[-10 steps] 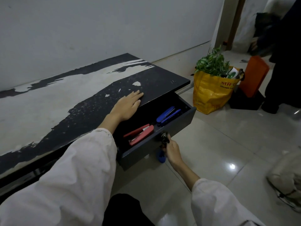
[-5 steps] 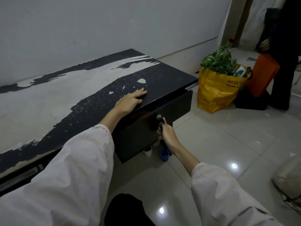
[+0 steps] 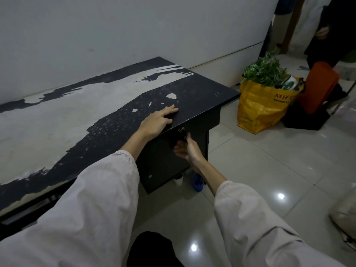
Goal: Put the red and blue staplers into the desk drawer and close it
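Observation:
The black desk drawer [image 3: 200, 122] sits pushed in, its front flush under the worn black-and-white desk top [image 3: 96, 116]. Both staplers are hidden inside it. My left hand [image 3: 157, 121] lies flat, fingers spread, on the desk top just above the drawer. My right hand [image 3: 185, 148] is against the cabinet front just below the key [image 3: 182, 131] in the drawer's lock, fingertips touching the dangling keys; whether it grips them is unclear.
A yellow bag [image 3: 260, 106] with a green plant stands on the tiled floor to the right, beside an orange case [image 3: 319, 87]. A person in dark clothes [image 3: 331, 29] stands behind. A blue cup [image 3: 198, 183] and a white cup [image 3: 178, 180] sit under the desk.
The drawer, open a second ago with the red and blue staplers inside, has been pushed in by my right hand. My left hand has stayed on the desk top.

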